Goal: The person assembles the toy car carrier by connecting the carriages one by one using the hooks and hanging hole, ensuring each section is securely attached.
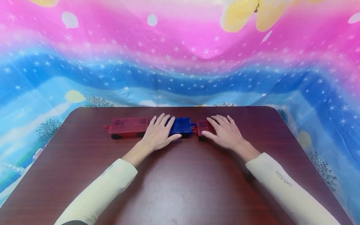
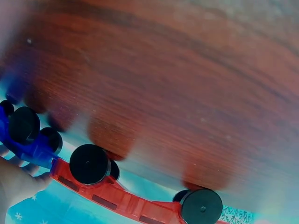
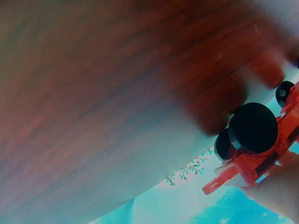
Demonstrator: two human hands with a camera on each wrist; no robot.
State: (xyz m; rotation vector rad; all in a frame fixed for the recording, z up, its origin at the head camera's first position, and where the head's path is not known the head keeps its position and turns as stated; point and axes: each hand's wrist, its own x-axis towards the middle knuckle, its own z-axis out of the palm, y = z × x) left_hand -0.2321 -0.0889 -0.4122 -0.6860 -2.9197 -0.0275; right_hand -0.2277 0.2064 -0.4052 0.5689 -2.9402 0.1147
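A row of see-through toy cars with black wheels stands along the far part of the table. At its left is a long red car, and a blue car is in the middle. A shorter red car stands at the right, mostly hidden under my right hand, which rests on it with fingers spread. My left hand lies over the place where the long red car and the blue car meet. Its fingers are extended, its thumb along the blue car's near side. Black wheels show in the left wrist view.
The dark brown wooden table has a rounded far edge just behind the cars. A pink and blue printed cloth hangs around it. Small hooks, such as the blue hook, stick out at the cars' ends.
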